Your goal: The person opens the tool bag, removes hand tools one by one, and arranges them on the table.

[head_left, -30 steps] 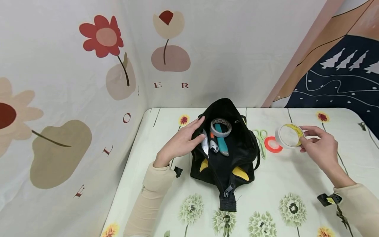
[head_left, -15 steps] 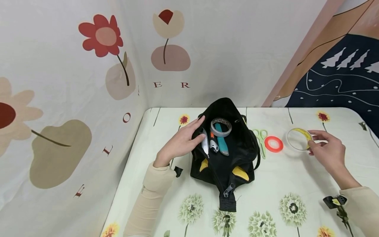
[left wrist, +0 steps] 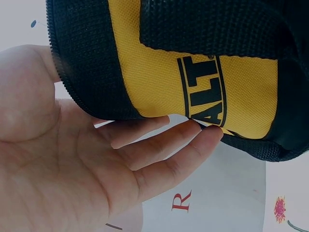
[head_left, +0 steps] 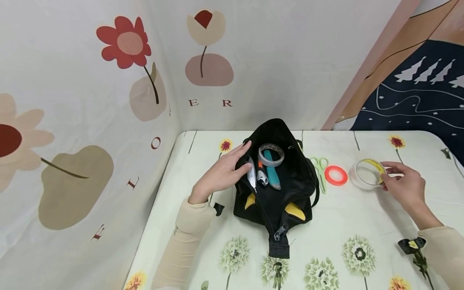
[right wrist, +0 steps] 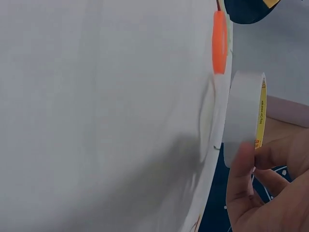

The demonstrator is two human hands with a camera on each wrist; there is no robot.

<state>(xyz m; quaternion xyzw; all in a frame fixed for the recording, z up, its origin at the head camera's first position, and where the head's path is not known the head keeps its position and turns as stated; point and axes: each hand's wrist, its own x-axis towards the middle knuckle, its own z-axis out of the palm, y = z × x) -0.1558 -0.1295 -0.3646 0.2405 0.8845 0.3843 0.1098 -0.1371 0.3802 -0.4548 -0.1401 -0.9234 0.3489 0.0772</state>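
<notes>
Clear tape roll point(right wrist: 243, 113) pinched in right fingers point(head_left: 396, 166); left fingers point(left wrist: 166, 171) extended, touching black bag point(head_left: 302, 187).

Dark red capitals are printed on the backdrop point(head_left: 268, 72): F point(head_left: 98, 232), L point(head_left: 133, 183) and O point(head_left: 155, 143) climb its left side, while E point(head_left: 193, 102) and R point(head_left: 226, 103) stand along the back. At the fold between O and E, one character shows only as an unreadable sliver. In the left wrist view the same R appears turned sideways.

The zippered bag point(left wrist: 87, 63) bears big black letters on its yellow panel point(left wrist: 246, 87) — ALT point(left wrist: 206, 87), set between two black lines, with a tiny ® by the T.

Minute print runs along the yellow inner band point(right wrist: 262, 111) of the clear tape roll point(right wrist: 244, 116) — perhaps ending in "tape", though too small to be sure.
</notes>
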